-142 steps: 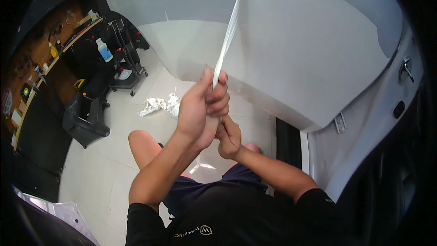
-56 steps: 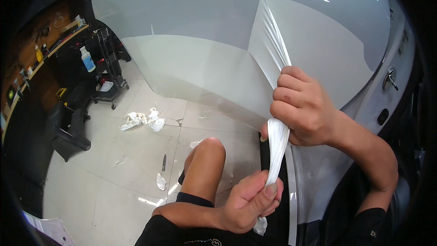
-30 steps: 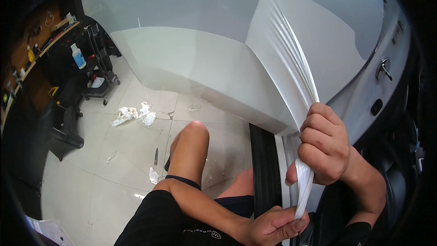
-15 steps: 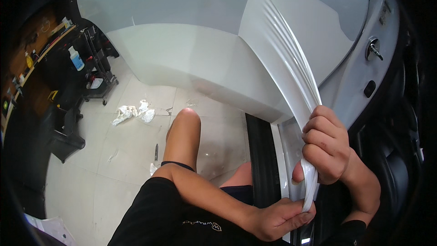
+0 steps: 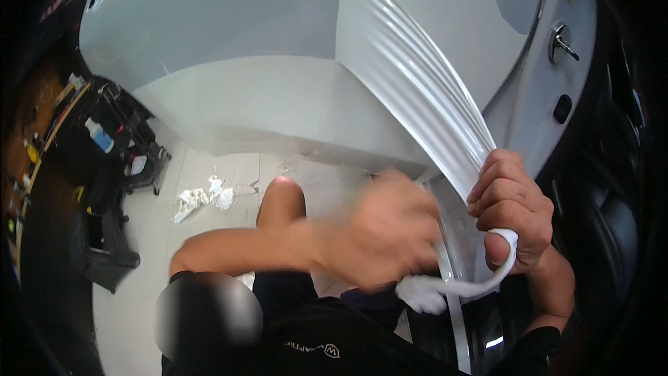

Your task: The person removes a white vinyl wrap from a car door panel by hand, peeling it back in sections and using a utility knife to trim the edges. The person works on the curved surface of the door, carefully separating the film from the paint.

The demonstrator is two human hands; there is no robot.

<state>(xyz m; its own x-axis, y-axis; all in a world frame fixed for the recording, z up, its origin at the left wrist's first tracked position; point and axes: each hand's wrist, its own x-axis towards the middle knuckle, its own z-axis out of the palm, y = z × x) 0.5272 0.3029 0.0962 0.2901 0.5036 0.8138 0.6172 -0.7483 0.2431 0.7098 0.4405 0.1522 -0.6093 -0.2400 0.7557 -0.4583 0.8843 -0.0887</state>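
Observation:
A sheet of white film (image 5: 417, 83) stretches in long pleats from the pale car door panel (image 5: 236, 94) toward the lower right. My right hand (image 5: 511, 202) is closed round its gathered end in a fist. Below that fist the film's twisted tail (image 5: 473, 287) curls to the left and finishes in a crumpled bunch. My left hand (image 5: 390, 230), smeared by motion, is in front of the door's lower edge, above the bunched tail. It looks apart from the tail, and its fingers cannot be made out.
A chrome door latch striker (image 5: 562, 43) sits on the body frame at the right, above a dark seat (image 5: 591, 237). Crumpled white scraps (image 5: 202, 198) lie on the tiled floor. At the left stand a black cart (image 5: 142, 167) and a spray bottle (image 5: 99, 136).
My left hand has let go of the film's tail and swung up and left. The tail now hangs loose and curled. My right hand keeps its hold; the view has shifted slightly.

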